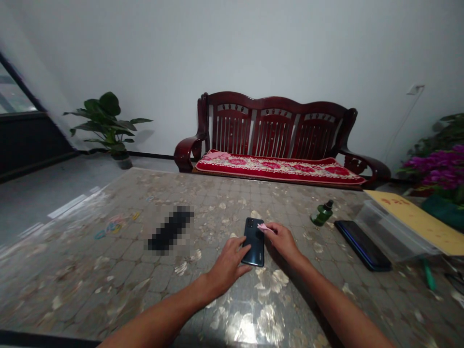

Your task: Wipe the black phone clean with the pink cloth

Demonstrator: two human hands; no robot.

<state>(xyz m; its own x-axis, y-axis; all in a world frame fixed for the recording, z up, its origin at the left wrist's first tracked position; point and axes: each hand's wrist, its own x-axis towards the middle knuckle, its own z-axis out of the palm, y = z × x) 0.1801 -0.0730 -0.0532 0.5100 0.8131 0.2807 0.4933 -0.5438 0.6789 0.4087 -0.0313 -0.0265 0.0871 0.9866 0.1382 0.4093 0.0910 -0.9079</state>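
Observation:
A dark smartphone [255,249] lies on the table with its back and camera block facing up. My left hand [229,261] holds it from the left, with fingertips on its back and the thumb by its lower edge. Between the fingertips of my right hand [282,239] is a small pink cloth [264,227], pinched and touching the phone's upper right part, near the cameras. Most of the cloth is hidden by the fingers.
A green spray bottle [322,213], a second phone [362,245] and a clear plastic box [393,234] under a yellow envelope [416,217] stand to the right. Leftward are a pixelated dark object [170,231] and colourful bands [115,224]. A wooden bench [273,128] stands beyond the patterned table [203,193].

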